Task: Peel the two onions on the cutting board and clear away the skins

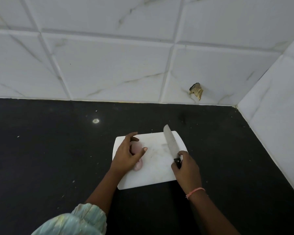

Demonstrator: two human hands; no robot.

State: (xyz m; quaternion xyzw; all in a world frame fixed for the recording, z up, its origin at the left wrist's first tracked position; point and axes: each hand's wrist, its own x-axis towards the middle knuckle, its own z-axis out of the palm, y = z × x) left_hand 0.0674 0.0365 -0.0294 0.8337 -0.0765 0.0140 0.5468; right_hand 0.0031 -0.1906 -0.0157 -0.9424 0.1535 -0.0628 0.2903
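I see two pale pink peeled onions (137,156) at 9 o'clock on the white plastic cutting board (157,168), left hand (128,156) fingers spread above them. Right hand (185,167) grips the black-handled steel knife (170,144). Advice: park the blade, then sweep residue off the black table (58,150).

**Pale board and pink onions on a black counter**

The cutting board (159,168) is white with faint grey smudges. The two onions (137,148) on it are pale pink. The knife (170,143) has a silver-grey blade and a black handle. The countertop (58,150) is black, flecked with small white specks. The wall tiles (109,65) are white with thin grey-brown marble veins. A brown-tan scrap (196,90) shows against the tiles. The wrist band (194,192) is salmon pink. The sleeve (85,219) is pale mint green with yellowish streaks.
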